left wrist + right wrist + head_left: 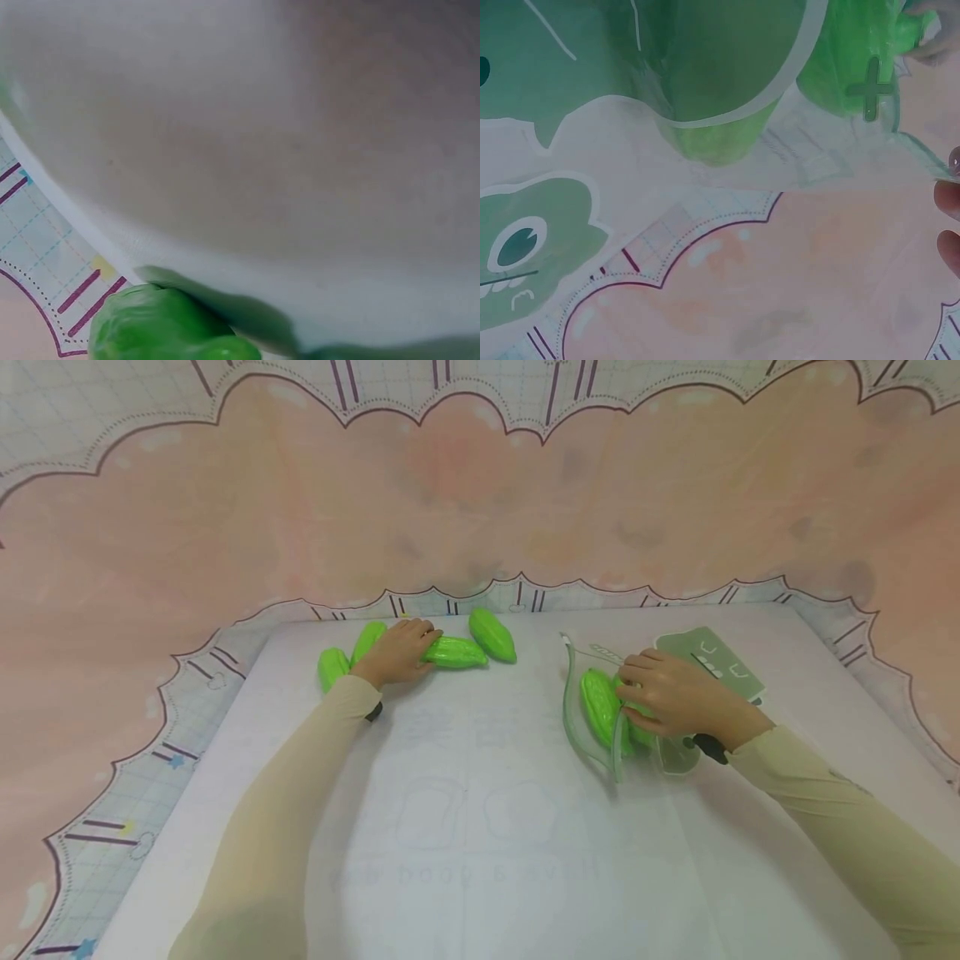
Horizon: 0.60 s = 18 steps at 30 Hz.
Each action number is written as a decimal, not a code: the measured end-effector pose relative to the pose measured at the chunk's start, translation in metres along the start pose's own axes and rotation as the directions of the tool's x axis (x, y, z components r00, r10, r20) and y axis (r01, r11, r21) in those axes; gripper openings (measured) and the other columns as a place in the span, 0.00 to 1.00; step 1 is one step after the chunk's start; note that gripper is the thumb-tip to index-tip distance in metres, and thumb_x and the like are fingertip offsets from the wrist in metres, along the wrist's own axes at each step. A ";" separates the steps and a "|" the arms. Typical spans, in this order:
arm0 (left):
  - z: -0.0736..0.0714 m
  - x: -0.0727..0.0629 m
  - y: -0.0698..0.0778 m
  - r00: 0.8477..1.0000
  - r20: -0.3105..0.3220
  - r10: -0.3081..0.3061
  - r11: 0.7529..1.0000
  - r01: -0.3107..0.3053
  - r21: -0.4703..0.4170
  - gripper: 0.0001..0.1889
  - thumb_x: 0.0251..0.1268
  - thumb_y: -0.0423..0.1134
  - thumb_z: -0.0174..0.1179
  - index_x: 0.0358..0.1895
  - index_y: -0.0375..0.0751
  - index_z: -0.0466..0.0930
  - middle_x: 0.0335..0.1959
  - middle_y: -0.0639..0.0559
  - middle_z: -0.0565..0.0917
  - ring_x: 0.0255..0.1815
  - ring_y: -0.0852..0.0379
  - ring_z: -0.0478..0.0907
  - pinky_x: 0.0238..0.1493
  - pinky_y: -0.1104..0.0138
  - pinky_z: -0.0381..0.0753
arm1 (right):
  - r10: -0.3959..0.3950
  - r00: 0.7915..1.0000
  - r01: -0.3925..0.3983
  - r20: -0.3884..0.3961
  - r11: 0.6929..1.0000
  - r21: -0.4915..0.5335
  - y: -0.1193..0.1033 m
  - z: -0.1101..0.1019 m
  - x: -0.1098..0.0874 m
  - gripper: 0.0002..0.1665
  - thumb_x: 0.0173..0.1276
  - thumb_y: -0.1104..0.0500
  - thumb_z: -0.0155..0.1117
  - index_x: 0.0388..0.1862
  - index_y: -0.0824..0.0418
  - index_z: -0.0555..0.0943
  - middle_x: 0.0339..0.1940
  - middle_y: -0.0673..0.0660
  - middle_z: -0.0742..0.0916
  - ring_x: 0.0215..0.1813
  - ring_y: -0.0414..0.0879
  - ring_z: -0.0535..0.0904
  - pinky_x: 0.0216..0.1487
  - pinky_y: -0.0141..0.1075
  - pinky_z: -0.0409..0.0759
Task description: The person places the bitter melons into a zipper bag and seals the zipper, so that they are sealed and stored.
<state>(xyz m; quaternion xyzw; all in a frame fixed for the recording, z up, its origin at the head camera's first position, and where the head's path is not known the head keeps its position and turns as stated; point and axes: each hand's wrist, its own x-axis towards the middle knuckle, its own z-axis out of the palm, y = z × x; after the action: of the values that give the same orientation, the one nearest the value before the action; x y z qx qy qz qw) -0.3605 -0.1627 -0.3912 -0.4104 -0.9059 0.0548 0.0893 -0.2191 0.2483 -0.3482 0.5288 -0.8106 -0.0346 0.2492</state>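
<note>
My left hand (401, 652) reaches to the back left of the table and grips one end of a green ridged bitter melon (456, 652). Another bitter melon (492, 635) lies just right of it, and two more, one of them a bitter melon (332, 668), lie left of the hand. In the left wrist view, a bitter melon (161, 326) shows at the bottom edge. My right hand (675, 693) pinches the rim of a clear plastic bag (570, 710) with green print. Its mouth gapes leftward; bitter melons (600, 700) sit inside, partly hidden by the hand.
A white cloth with faint print covers the table (465, 877). A peach and checked patterned cloth (465, 510) hangs behind and around it. The bag's green printed panel (708, 660) lies behind the right hand.
</note>
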 end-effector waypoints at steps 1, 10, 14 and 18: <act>0.000 0.000 0.000 1.000 -0.001 0.001 1.000 -0.001 -0.002 0.28 0.59 0.44 0.61 0.60 0.32 0.69 0.54 0.37 0.76 0.58 0.42 0.72 0.68 0.52 0.65 | -0.001 1.000 0.001 -0.001 1.000 0.000 0.000 0.000 0.000 0.08 0.50 0.57 0.63 0.26 0.61 0.77 0.26 0.55 0.80 0.32 0.49 0.74 0.34 0.40 0.76; 0.002 -0.002 0.000 0.998 -0.048 0.027 1.000 -0.028 -0.011 0.27 0.58 0.44 0.61 0.58 0.32 0.71 0.52 0.38 0.77 0.56 0.42 0.73 0.66 0.52 0.68 | -0.007 1.000 0.007 -0.002 1.000 0.006 0.001 0.001 0.000 0.08 0.51 0.57 0.63 0.26 0.61 0.77 0.26 0.54 0.80 0.32 0.49 0.74 0.34 0.40 0.75; 0.000 -0.004 0.001 0.998 -0.059 0.036 0.999 -0.037 -0.025 0.26 0.58 0.44 0.62 0.56 0.33 0.72 0.52 0.38 0.77 0.56 0.42 0.73 0.67 0.52 0.67 | 0.001 1.000 -0.001 0.005 1.000 0.009 0.001 0.001 0.000 0.09 0.49 0.57 0.65 0.26 0.61 0.77 0.26 0.54 0.80 0.32 0.48 0.74 0.34 0.40 0.75; -0.002 -0.004 0.003 0.998 -0.050 0.040 0.999 -0.041 -0.026 0.26 0.58 0.45 0.62 0.56 0.32 0.71 0.52 0.38 0.77 0.56 0.42 0.73 0.66 0.52 0.67 | 0.003 1.000 -0.003 0.004 1.000 0.011 0.001 0.001 0.000 0.09 0.49 0.57 0.65 0.26 0.61 0.78 0.26 0.54 0.80 0.32 0.48 0.74 0.34 0.40 0.75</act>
<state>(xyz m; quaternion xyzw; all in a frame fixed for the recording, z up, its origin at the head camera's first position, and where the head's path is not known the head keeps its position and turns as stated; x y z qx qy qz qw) -0.3554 -0.1642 -0.3903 -0.4311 -0.8955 0.0342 0.1052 -0.2198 0.2484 -0.3486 0.5289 -0.8121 -0.0310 0.2447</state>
